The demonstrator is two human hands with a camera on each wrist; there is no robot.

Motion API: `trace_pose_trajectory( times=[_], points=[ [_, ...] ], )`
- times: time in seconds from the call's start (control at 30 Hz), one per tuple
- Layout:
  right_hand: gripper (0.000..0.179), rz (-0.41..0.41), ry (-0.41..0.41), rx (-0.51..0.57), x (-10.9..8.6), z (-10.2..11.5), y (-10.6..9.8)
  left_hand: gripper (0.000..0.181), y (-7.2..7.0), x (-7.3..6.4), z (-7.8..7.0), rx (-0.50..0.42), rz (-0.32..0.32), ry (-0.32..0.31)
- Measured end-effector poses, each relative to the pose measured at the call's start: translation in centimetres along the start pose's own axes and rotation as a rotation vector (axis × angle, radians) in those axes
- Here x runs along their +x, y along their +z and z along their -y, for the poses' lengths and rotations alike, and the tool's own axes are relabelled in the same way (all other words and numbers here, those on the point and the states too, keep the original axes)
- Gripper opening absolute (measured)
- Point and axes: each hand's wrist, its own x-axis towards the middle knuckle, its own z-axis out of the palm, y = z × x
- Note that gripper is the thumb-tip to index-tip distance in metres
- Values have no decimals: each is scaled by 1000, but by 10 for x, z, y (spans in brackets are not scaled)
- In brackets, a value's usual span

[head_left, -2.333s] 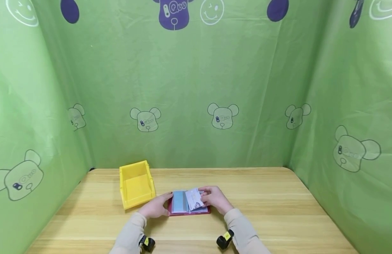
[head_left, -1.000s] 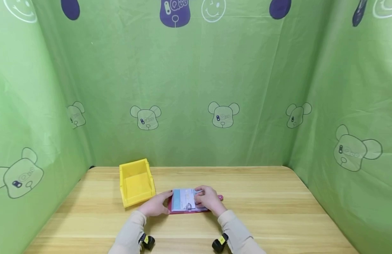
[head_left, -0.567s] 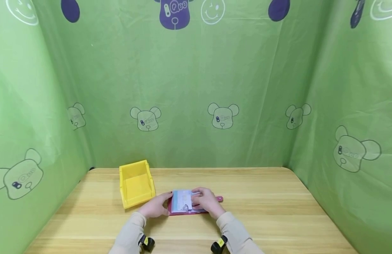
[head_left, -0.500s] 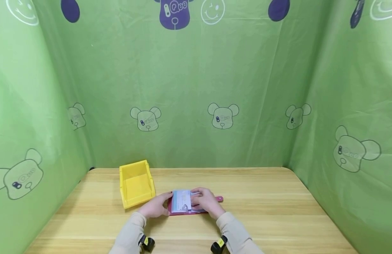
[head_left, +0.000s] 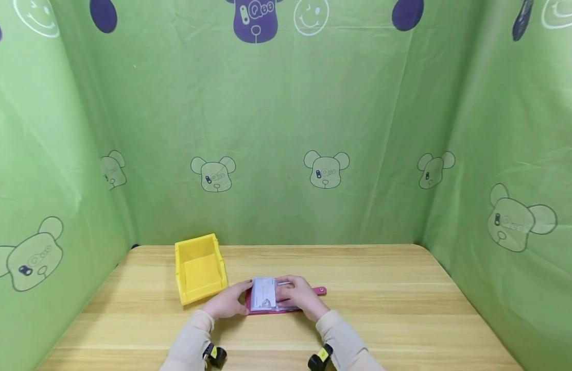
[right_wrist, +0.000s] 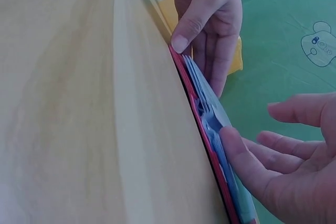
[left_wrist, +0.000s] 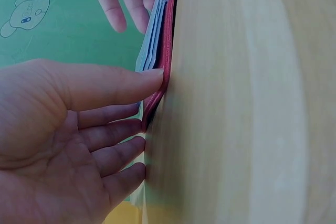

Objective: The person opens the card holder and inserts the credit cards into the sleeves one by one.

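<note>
An open card holder (head_left: 286, 311) with a red cover and clear bluish sleeves lies on the table. On its left page is a pale printed card (head_left: 264, 292), which covers most of that page. My left hand (head_left: 226, 301) holds the holder's left edge, its thumb (left_wrist: 136, 83) at the near corner and the fingers along the side. Over the right page, my right hand (head_left: 300, 296) touches the card's right edge with its fingers. In the right wrist view its thumb (right_wrist: 236, 142) rests on the sleeves while the other fingers are spread and loosely bent.
A yellow bin (head_left: 201, 275) stands behind and left of the card holder, close to my left hand. The holder's red snap strap (head_left: 319, 290) sticks out to the right. Green printed curtains (head_left: 272, 211) enclose the wooden table (head_left: 383, 299) at the back and sides.
The card was tilted over the right page; it has straightened and moved left onto the left page. My right hand has shifted left with it, uncovering the strap. My left hand stays put.
</note>
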Motion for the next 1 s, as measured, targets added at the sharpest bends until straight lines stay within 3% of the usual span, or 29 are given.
trace_pose_trajectory(
  times=[0.37,0.57,1.0],
  points=[
    [45,-83,-53,-81,6,0,-26,77,1,0,0,9,-2,-3],
    [46,-143,-60,-242,5,0,-45,77,1,1,3,11,-3,6],
    [88,62,-31,-554,-1,-8,-69,78,0,0,3,5,-7,17]
  ],
)
